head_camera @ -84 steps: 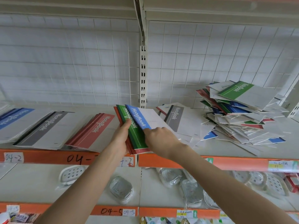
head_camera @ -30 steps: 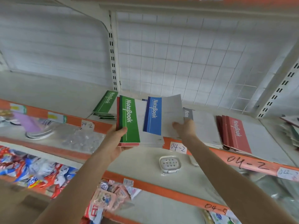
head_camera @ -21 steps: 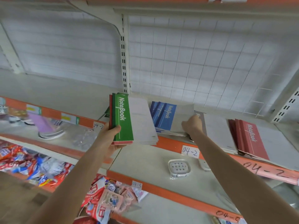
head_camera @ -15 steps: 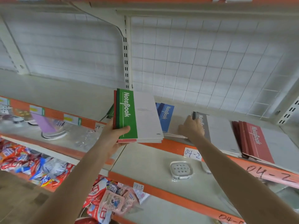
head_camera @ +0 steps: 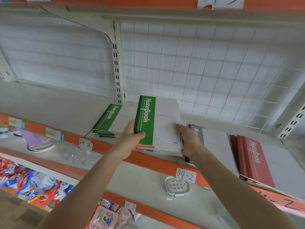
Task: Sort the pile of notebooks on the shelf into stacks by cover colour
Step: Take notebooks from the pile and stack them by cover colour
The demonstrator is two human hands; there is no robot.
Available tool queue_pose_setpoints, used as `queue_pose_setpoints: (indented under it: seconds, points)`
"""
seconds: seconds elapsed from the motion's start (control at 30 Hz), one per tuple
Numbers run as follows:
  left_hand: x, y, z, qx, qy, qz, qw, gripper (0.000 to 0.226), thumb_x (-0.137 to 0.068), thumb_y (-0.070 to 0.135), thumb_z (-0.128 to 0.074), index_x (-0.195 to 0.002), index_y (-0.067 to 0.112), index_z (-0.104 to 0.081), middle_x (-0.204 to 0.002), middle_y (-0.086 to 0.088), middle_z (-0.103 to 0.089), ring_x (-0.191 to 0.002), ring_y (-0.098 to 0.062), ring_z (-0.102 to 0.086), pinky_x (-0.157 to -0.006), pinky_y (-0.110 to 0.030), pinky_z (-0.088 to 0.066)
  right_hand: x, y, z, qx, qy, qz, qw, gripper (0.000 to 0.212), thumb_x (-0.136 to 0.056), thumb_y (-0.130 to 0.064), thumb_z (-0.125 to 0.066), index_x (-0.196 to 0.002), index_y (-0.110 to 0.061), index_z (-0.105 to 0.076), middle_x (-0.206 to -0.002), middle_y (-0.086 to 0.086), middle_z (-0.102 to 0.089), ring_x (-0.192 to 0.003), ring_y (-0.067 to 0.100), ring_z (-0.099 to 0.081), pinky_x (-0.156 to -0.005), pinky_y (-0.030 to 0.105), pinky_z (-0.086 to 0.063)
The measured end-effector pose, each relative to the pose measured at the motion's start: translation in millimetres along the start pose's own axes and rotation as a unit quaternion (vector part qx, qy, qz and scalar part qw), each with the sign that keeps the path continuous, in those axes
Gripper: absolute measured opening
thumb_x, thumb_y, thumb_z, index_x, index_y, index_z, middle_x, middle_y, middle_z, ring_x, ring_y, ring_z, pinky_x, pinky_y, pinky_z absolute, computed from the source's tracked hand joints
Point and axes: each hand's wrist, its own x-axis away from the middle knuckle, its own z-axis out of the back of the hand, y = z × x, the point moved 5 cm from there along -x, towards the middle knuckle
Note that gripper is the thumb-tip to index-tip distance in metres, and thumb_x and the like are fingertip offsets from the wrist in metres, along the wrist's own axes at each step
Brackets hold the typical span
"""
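1. since half a second ago the right hand (head_camera: 188, 139) has left the shelf (head_camera: 49, 103) beside the grey stack (head_camera: 212, 142) and come to the right edge of the bundle (head_camera: 165, 123); the blue stack it was touching is now hidden behind that bundle.
2. bundle: several thin notebooks, squared up. the top one has a green band down the spine printed "notebook" in white, and the rest of its cover is pale grey.
3. a red band edge shows under the near left corner. a scrap of blue shows lower still, and i cannot tell whether it belongs to the bundle.
4. left hand (head_camera: 130, 139) grips the spine side, thumb lying across the green band, fingers out of sight beneath.
5. the right hand clasps the opposite edge, thumb on the pale cover, fingers wrapped under.
6. so the bundle sits between the two hands, tilted up at its far end, over the shelf's front edge.
7. it hangs between the green stack (head_camera: 109, 119) on its left and the grey stack on its right.
8. red stack (head_camera: 254, 159) lies further right, just beside the grey one.
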Motion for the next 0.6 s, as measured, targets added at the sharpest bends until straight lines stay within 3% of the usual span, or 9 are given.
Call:
queue_pose_setpoints:
  seconds: [0.1, 0.3, 0.43, 0.5, 0.6]
  points:
    - [-10, 12, 0, -0.071, 0.031, -0.034, 0.996, 0.046, -0.091, -0.002, -0.051, -0.133, 0.013, -0.039, -0.107, 0.002, -0.057, -0.095, -0.013, -0.054, -0.081, -0.027, -0.042, -13, -7, -2, -0.018, -0.026, 0.003, 0.999, 0.025, -0.101, -0.023, -0.037, -0.117, -0.011, -0.052, -0.108, 0.012, -0.064, -0.091, 0.027, -0.064, -0.061, 0.037, -0.059]
    - [-25, 13, 8, -0.135, 0.104, -0.063, 0.983, 0.045, -0.087, -0.004, -0.052, -0.128, 0.012, -0.041, -0.097, 0.002, -0.056, -0.077, -0.004, -0.053, -0.059, -0.018, -0.037, -23, -9, 0, -0.021, -0.029, -0.003, 0.999, 0.016, -0.100, -0.017, -0.040, -0.095, -0.016, -0.056, -0.094, 0.009, -0.066, -0.085, 0.026, -0.063, -0.069, 0.044, -0.055]
    - [-34, 7, 33, -0.186, 0.161, -0.048, 0.968, 0.039, -0.085, -0.009, -0.049, -0.118, 0.011, -0.043, -0.084, 0.004, -0.053, -0.069, -0.009, -0.051, -0.054, -0.021, -0.038, -32, -17, 9, 0.038, 0.006, 0.047, 0.998, 0.020, -0.100, -0.015, -0.040, -0.097, -0.022, -0.059, -0.098, 0.005, -0.066, -0.086, 0.026, -0.064, -0.070, 0.041, -0.054]
    - [-43, 2, 51, -0.249, 0.183, -0.046, 0.950, 0.039, -0.083, -0.009, -0.048, -0.119, 0.006, -0.043, -0.081, 0.001, -0.053, -0.069, -0.015, -0.053, -0.052, -0.024, -0.038, -35, -23, 15, 0.059, 0.030, 0.063, 0.996, 0.020, -0.099, -0.015, -0.041, -0.096, -0.023, -0.059, -0.102, 0.007, -0.066, -0.092, 0.030, -0.064, -0.077, 0.046, -0.054]
    - [-57, -2, 70, -0.358, 0.192, -0.041, 0.913, 0.047, -0.084, -0.004, -0.050, -0.128, 0.003, -0.038, -0.099, -0.011, -0.056, -0.086, -0.027, -0.058, -0.061, -0.030, -0.041, -39, -29, 17, 0.097, 0.054, 0.074, 0.991, 0.022, -0.098, -0.012, -0.040, -0.097, -0.019, -0.060, -0.108, 0.013, -0.066, -0.095, 0.034, -0.064, -0.085, 0.055, -0.051]
